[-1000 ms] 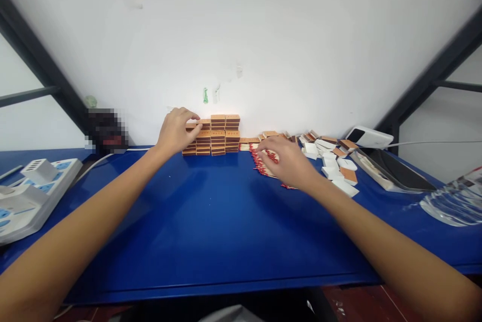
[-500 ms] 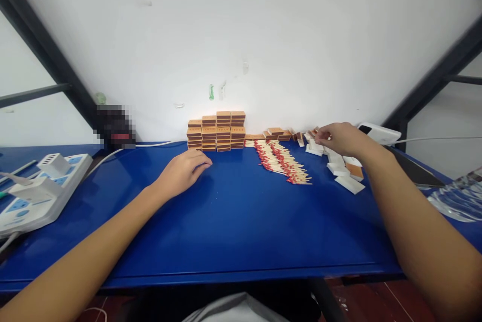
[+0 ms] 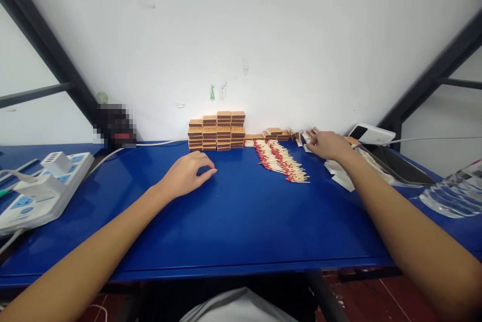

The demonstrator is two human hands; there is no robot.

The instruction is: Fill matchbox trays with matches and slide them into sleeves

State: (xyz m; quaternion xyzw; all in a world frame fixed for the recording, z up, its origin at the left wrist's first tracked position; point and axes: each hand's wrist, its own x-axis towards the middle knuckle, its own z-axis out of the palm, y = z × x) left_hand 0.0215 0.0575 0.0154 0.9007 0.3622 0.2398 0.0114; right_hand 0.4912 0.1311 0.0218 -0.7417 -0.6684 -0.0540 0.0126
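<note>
My left hand (image 3: 187,175) rests on the blue table (image 3: 241,221), fingers loosely curved, holding nothing, just in front of a stacked block of brown matchboxes (image 3: 217,130) against the wall. A spread of red-tipped matches (image 3: 282,161) lies to the right of the stack. My right hand (image 3: 328,145) is palm down over a heap of white matchbox trays (image 3: 341,177) and brown sleeves (image 3: 276,133), its fingertips closed on a white tray at the heap's left edge.
A white power strip (image 3: 41,186) with plugs and cables sits at the left. At the right lie a white device (image 3: 372,134), a dark tablet or phone (image 3: 402,169) and clear plastic wrapping (image 3: 452,196). Dark metal frame bars slant up both sides.
My left hand left the matchbox stack and came down onto the table. My right hand moved off the matches to the tray heap on the right, then dropped lower onto it.
</note>
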